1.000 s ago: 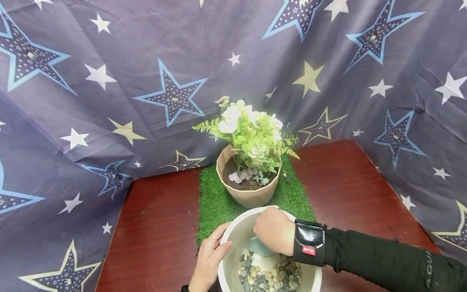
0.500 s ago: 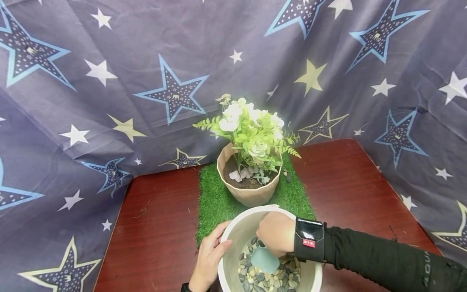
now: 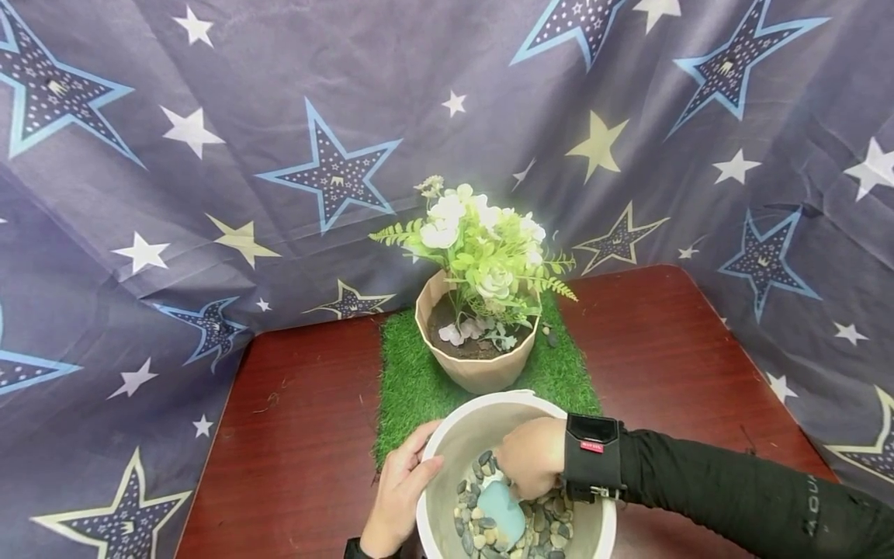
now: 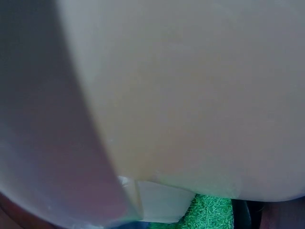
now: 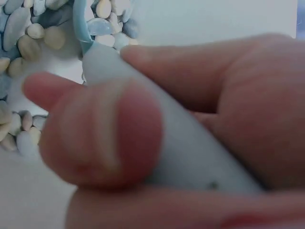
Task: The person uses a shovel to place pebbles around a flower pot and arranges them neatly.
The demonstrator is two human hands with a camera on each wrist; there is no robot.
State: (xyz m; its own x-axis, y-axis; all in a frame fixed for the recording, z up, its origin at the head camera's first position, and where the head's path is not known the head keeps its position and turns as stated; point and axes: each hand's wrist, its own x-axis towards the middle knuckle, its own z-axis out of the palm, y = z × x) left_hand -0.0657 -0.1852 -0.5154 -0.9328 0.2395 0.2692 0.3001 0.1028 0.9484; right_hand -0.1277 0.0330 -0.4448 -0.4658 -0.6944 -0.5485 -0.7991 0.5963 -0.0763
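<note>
Blue-green scoop (image 3: 501, 514) turned lengthwise among pebbles (image 3: 466, 536) in white bucket (image 3: 454, 458)

Compared with 0.5 s ago, when its blade lay broad across the bucket, the scoop now points toward the near side, with stones crowded along both edges. 1.0 s ago it sat farther back, partly under the right hand (image 3: 529, 456), and a wide pale patch of bucket floor showed; that patch is now smaller. The right hand grips the scoop's handle, its fingers wrapped round it in the right wrist view. The left hand (image 3: 400, 497) holds the bucket at its rim, as before; the left wrist view is mostly blurred wall.

The bucket stands at the near end of a green grass mat (image 3: 408, 396) laid on a red-brown wooden table (image 3: 307, 419). Farther back on the mat, unmoved, is a beige faceted pot (image 3: 489, 376) with soil and white-flowered greenery (image 3: 499, 264). Just beside it lie 2 small stones (image 3: 549, 337). Grey-purple cloth (image 3: 230, 70) printed with stars hangs behind the table and at both sides.
</note>
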